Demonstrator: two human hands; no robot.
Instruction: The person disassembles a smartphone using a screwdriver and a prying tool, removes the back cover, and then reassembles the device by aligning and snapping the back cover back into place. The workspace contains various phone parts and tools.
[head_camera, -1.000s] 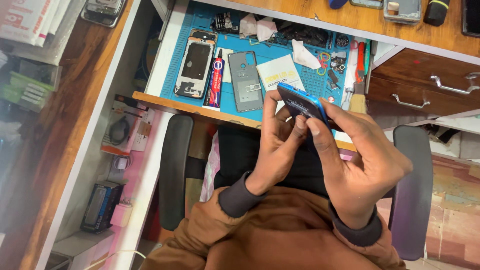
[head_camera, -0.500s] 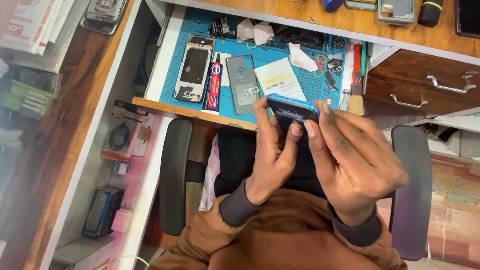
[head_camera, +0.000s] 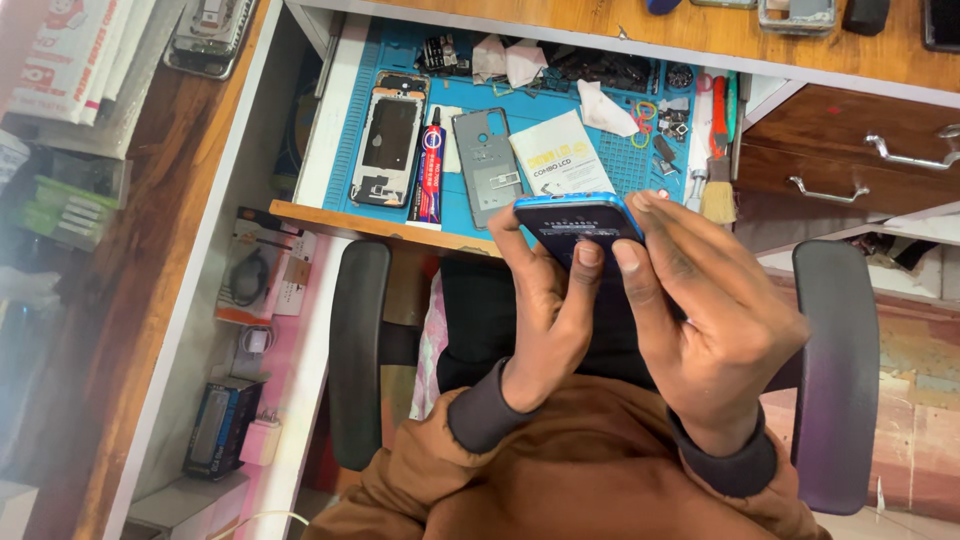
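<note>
My left hand (head_camera: 545, 315) is raised in front of my chest, palm turned toward me, fingers curled upward with the thumb pressed flat at the top and the fingertips wrapped round the far side. My right hand (head_camera: 715, 310) sits just beside it, touching it, larger in view, its fingers (head_camera: 680, 225) stretched up and over, the thumb lying alongside my left thumb. Both wrists come out of dark cuffs on brown sleeves, forearms angled inward toward each other.

Blue-edged, seemingly dark phone (head_camera: 578, 222); blue mat (head_camera: 400, 60)
</note>
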